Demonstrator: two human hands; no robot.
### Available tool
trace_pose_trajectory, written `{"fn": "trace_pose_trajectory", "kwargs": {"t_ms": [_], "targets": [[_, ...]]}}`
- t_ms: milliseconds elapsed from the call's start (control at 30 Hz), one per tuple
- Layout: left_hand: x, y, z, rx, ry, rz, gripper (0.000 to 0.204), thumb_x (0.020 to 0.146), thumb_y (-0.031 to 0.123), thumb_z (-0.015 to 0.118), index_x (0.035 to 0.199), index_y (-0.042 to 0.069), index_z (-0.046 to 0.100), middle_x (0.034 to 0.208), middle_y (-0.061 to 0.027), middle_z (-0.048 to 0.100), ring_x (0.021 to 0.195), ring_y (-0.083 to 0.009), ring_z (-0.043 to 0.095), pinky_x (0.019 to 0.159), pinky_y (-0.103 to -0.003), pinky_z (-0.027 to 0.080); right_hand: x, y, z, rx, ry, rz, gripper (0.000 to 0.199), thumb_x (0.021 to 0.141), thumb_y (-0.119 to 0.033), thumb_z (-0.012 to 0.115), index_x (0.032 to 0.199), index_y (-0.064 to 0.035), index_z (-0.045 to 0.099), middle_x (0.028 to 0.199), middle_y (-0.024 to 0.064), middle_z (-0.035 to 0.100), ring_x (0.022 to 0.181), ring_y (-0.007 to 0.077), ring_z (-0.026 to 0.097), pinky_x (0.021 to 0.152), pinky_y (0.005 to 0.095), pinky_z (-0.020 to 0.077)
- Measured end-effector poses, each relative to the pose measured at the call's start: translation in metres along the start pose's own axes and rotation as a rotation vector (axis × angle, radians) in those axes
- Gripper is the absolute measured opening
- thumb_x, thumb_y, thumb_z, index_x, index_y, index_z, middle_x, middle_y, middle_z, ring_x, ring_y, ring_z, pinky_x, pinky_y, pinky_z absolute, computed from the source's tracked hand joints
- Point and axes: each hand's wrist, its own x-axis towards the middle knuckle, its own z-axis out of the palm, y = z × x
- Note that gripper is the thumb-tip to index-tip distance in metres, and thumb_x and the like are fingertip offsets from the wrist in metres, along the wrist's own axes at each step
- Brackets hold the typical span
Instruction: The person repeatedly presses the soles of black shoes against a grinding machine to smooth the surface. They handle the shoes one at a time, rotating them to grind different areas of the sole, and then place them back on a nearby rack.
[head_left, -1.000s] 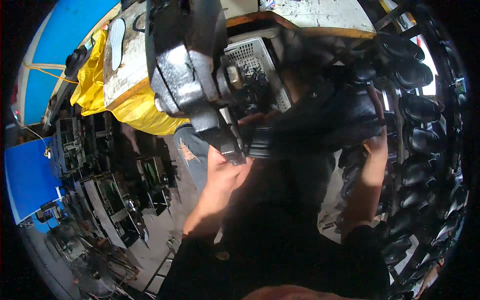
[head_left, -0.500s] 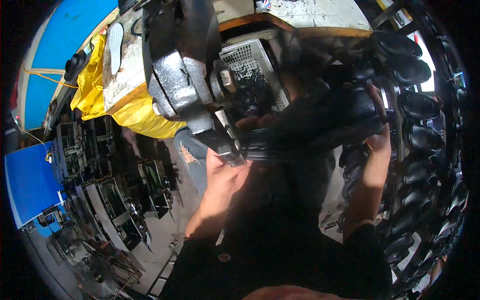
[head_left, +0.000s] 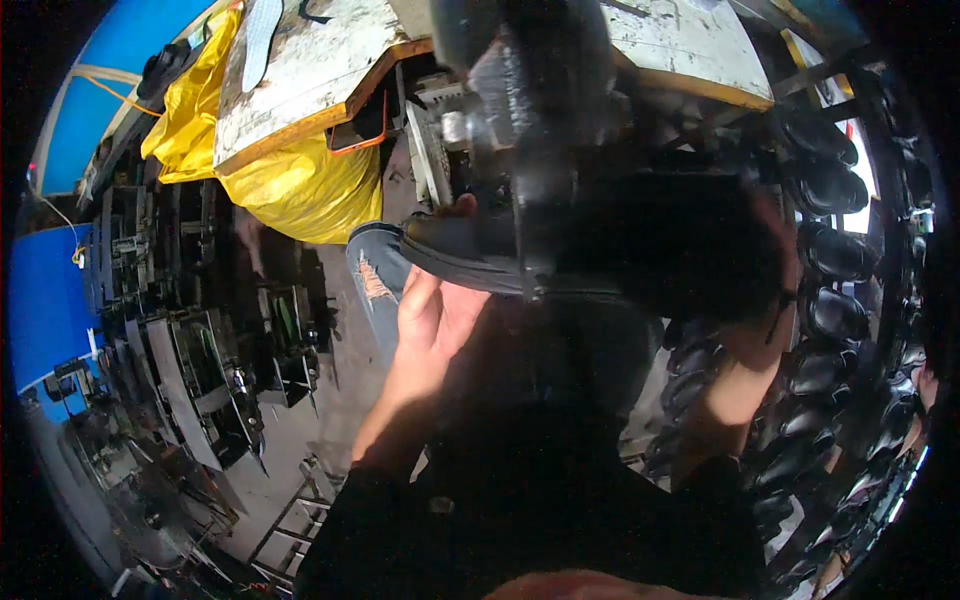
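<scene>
A black shoe (head_left: 462, 240) lies sideways in front of me, its toe pointing left and its sole edge facing me. My left hand (head_left: 437, 312) is closed on the toe end, thumb and fingers at the sole edge. At the far right end of the shoe, my right hand (head_left: 768, 325) grips it, partly lost in shadow and blur. Between my hands, the dark metal head of a machine (head_left: 500, 95) comes down over the shoe, its narrow lower part at the sole edge. Whether it touches the sole, I cannot tell.
A stained white worktable (head_left: 320, 60) holds a pale insole (head_left: 262, 40). Below its edge are an orange-edged phone (head_left: 360, 135) and a yellow bag (head_left: 310, 195). Racks of black shoes (head_left: 835, 250) stand close at right. Metal parts (head_left: 200, 390) hang at left.
The shoe has shifted left relative to the machine head, so its toe now shows left of it. My view has moved, and the pale basket behind is mostly hidden.
</scene>
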Motion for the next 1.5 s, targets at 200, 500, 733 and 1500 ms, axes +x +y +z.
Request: {"fn": "trace_pose_trajectory", "kwargs": {"t_ms": [200, 500, 733, 1500], "targets": [[-0.015, 0.036, -0.022, 0.071, 0.023, 0.104, 0.052, 0.095, 0.031, 0.061, 0.141, 0.01, 0.048, 0.141, -0.0087, 0.054, 0.13, -0.0297, 0.051, 0.11, -0.054, 0.038, -0.006, -0.004, 0.057, 0.081, 0.002, 0.083, 0.093, 0.062, -0.02, 0.088, 0.142, 0.0008, 0.044, 0.146, 0.0181, 0.046, 0.135, 0.0314, 0.045, 0.113, 0.0444, 0.0357], [-0.029, 0.078, 0.018, 1.29, 0.215, 0.922, 0.058, 0.097, 0.017, 0.052, 0.147, -0.005, 0.033, 0.155, -0.0201, 0.034, 0.143, -0.0326, 0.033, 0.118, -0.045, 0.023, 0.012, -0.029, 0.104, 0.336, -0.064, 0.071, 0.09, 0.06, -0.021, 0.091, 0.14, -0.0095, 0.05, 0.143, 0.0169, 0.046, 0.132, 0.0339, 0.045, 0.109, 0.0429, 0.039], [-0.013, 0.072, 0.118, 2.043, -0.344, 0.712, 0.099, 0.065, 0.03, 0.088, 0.147, 0.004, 0.039, 0.149, -0.022, 0.041, 0.142, -0.0451, 0.032, 0.116, -0.056, 0.021, 0.027, -0.041, 0.099, 0.116, -0.151, -0.095, 0.089, 0.062, -0.021, 0.089, 0.141, -0.015, 0.05, 0.141, 0.0197, 0.045, 0.129, 0.0394, 0.047, 0.106, 0.0453, 0.0424], [-0.004, 0.013, 0.044, 0.925, -0.193, 0.209, 0.094, 0.065, -0.009, 0.084, 0.145, -0.002, 0.036, 0.136, -0.0158, 0.053, 0.118, -0.024, 0.059, 0.096, -0.036, 0.051, -0.035, 0.024, 0.136, 0.314, -0.028, 0.249, 0.099, 0.064, -0.019, 0.09, 0.146, -0.0033, 0.036, 0.144, 0.0215, 0.04, 0.131, 0.0349, 0.046, 0.105, 0.047, 0.0438]]}}
